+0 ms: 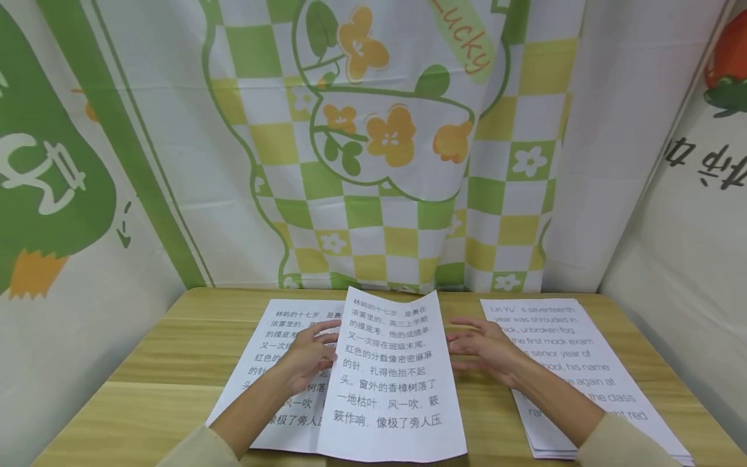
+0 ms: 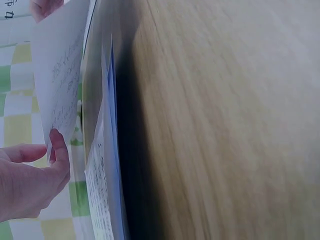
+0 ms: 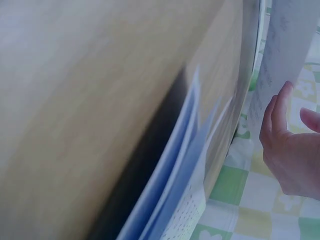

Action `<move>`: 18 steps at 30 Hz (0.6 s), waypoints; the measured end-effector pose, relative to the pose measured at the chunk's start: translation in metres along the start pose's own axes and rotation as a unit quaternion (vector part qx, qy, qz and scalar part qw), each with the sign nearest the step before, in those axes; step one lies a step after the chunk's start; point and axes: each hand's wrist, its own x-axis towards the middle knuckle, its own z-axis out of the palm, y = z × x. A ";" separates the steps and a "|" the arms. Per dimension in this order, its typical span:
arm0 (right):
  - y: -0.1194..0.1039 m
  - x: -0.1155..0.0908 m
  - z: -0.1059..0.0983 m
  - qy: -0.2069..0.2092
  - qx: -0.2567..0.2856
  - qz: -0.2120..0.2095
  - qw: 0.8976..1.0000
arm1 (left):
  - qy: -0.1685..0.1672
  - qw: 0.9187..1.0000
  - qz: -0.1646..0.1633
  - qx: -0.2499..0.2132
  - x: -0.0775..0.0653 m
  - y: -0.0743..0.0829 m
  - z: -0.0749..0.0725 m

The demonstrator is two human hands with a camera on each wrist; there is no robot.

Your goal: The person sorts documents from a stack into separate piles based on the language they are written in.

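A white sheet of paper (image 1: 391, 389) with printed Chinese text stands raised between the two hands, its top edge bowed. My left hand (image 1: 309, 357) pinches its left edge; in the left wrist view, the thumb and fingers of that hand (image 2: 37, 175) meet around the paper's edge. At the right edge, my right hand (image 1: 487, 350) has its fingers stretched out with the tips right at the paper. In the right wrist view, the thumb of this hand (image 3: 295, 155) stands apart from the fingers. Under the left forearm lies a stack of Chinese-text sheets (image 1: 280, 344), partly covered by the raised sheet.
A stack of sheets with English text (image 1: 613, 383) lies at the right of the wooden table (image 1: 146, 363), partly under the right forearm. Behind the table hangs a patterned curtain (image 1: 385, 246), with printed cloth walls on both sides.
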 end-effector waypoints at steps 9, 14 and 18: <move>-0.001 0.006 0.014 -0.027 0.023 -0.013 0.999 | 0.017 1.000 0.004 0.002 -0.004 0.001 -0.015; 0.000 0.010 0.023 -0.038 0.033 -0.014 0.999 | 0.021 1.000 0.006 0.011 -0.007 0.001 -0.024; 0.002 0.013 0.030 -0.044 0.033 -0.007 0.998 | 0.026 1.000 0.006 0.011 -0.009 0.000 -0.030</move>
